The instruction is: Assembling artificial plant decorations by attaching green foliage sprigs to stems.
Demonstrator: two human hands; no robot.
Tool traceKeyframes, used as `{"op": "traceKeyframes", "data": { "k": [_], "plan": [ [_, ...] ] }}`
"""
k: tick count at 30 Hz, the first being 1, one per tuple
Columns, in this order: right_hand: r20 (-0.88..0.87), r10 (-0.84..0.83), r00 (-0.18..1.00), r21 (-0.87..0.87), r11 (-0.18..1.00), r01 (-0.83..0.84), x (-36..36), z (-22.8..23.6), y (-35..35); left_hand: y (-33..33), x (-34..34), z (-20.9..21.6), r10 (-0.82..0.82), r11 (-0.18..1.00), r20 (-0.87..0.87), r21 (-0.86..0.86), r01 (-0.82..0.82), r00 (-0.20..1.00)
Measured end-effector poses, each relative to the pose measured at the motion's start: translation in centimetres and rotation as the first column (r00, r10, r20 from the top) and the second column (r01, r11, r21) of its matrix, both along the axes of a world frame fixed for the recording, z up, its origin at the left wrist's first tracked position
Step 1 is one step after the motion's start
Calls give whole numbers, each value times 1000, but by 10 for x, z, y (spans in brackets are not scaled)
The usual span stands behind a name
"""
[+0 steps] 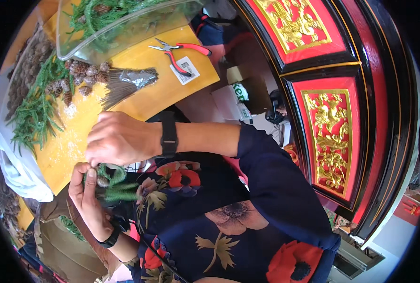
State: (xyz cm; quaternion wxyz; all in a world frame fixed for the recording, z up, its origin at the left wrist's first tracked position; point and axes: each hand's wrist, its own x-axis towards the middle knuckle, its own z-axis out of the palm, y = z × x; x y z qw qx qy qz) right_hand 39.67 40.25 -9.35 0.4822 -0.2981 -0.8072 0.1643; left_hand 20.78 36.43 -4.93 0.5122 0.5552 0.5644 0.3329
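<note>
My left hand (88, 200) pinches a green artificial pine sprig (118, 188) between thumb and fingers. A small brown pine cone (102, 181) sits among its needles. Just above, touching or nearly touching the left fingertips, my right hand (118, 137) is closed with its back turned up; whatever its fingers hold is hidden. Both hands are at the near edge of the yellow table (167, 89). Beyond the right hand lies a bundle of thin brown wire stems (120, 92), wrapped in clear plastic. Several frosted pine cones (85, 73) are heaped beside the bundle.
Red-handled pliers (177, 52) lie open on the table near a white label (184, 70). A clear plastic bin (125, 33) holds green sprigs. More sprigs (42, 104) and a pile of brown cones (28, 66) lie left. A cardboard box (59, 240) stands below; red-gold carved panels (330, 137) rise right.
</note>
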Motion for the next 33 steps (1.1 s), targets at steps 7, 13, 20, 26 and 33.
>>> {"op": "traceKeyframes", "data": {
  "k": [7, 13, 20, 26, 33],
  "plan": [
    [87, -32, 996, 350, 937, 0, -5, 20, 13, 11, -23, -1, 147, 921, 615, -372, 120, 774],
    [135, -21, 991, -68, 997, 30, -21, 17, 12, 12, -21, 12, -73, 994, -74, 71, 78, 995],
    [414, -641, 646, -72, 685, 725, 25, 26, 18, 16, -51, -1, 88, 996, 62, -12, -88, 994],
    [695, -600, 396, -49, 510, 859, 57, 7, -4, 21, -84, 2, 191, 975, 308, -171, -144, 932],
    [899, -408, 162, 22, 409, 912, 22, 29, 4, 22, -101, 7, 239, 969, 386, -158, -191, 891]
  ]
}}
